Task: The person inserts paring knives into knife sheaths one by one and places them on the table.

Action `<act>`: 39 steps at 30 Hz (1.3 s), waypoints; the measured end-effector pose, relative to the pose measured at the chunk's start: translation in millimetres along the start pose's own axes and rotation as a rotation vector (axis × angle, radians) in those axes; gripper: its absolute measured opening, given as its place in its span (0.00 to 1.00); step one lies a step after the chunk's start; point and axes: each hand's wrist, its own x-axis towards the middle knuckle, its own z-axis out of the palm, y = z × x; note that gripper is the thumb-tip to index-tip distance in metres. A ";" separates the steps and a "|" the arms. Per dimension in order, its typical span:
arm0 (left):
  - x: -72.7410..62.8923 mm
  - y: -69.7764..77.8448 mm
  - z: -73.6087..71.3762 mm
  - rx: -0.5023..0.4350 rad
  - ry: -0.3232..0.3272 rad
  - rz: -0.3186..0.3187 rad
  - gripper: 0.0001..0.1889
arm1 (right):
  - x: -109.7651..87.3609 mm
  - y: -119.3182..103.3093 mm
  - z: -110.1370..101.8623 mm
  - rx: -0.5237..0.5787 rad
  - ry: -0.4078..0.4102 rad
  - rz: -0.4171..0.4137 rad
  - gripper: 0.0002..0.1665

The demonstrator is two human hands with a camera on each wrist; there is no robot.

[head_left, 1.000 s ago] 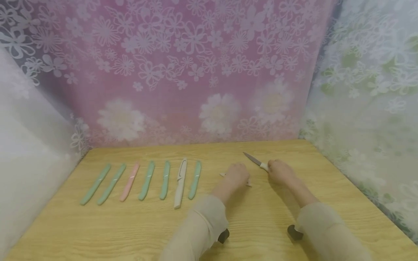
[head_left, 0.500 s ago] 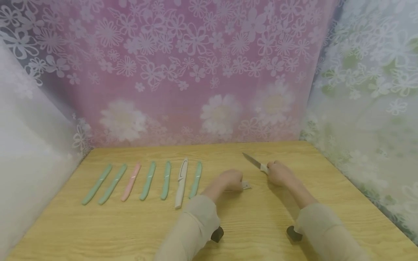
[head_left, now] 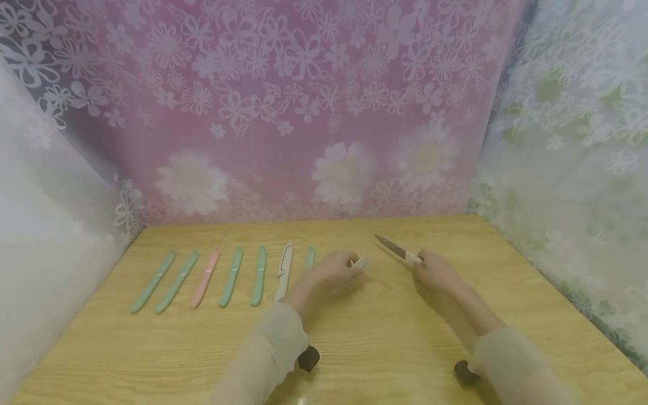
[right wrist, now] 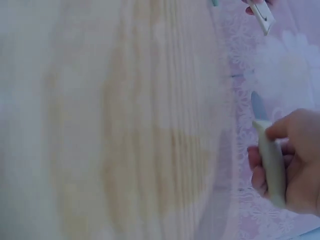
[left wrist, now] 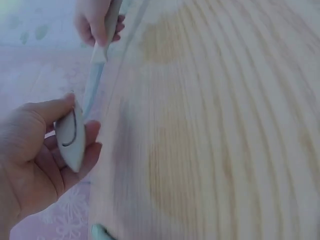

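Observation:
My right hand (head_left: 437, 271) grips the white handle of a knife (head_left: 391, 246), its bare blade pointing up and left in the head view. In the right wrist view the fingers wrap around the pale handle (right wrist: 272, 160). My left hand (head_left: 329, 271) pinches a white knife sheath (left wrist: 71, 137) between thumb and fingers. One end of the sheath faces the knife, and the two are apart in the head view. Left of that hand, a white sheathed knife (head_left: 284, 267) and a green one (head_left: 310, 257) lie partly hidden by the hand and forearm.
Further left on the wooden table (head_left: 405, 349), several green sheathed knives (head_left: 153, 281) and a pink one (head_left: 205, 279) lie side by side. A floral pink curtain (head_left: 283, 112) hangs behind the table, with pale curtains (head_left: 572, 169) at both sides.
My left hand has picked the white sheath up from the table, shifted left with it and turned it toward the knife. The right hand keeps its hold on the knife, nearly still.

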 end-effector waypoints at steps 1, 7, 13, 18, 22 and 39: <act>-1.5 -2.8 -4.2 -0.023 -0.001 0.020 0.18 | -2.7 -1.2 -1.5 0.022 0.010 -0.019 0.18; -12.9 -18.6 -24.5 -0.154 -0.035 0.087 0.21 | -17.2 -7.5 -5.6 0.133 0.030 -0.083 0.17; -24.1 -29.4 -39.3 -0.223 -0.026 0.073 0.19 | -30.3 -17.9 -8.5 0.176 -0.038 -0.116 0.16; -30.1 -34.5 -47.9 -0.198 -0.027 0.096 0.18 | -38.1 -29.0 -12.8 0.179 -0.080 -0.171 0.13; -32.9 -36.7 -50.2 -0.223 -0.042 0.108 0.18 | -40.3 -35.1 -13.1 0.164 -0.100 -0.200 0.12; -38.7 -39.6 -50.7 -0.259 -0.094 0.158 0.17 | -38.7 -36.8 -7.3 0.132 -0.110 -0.253 0.13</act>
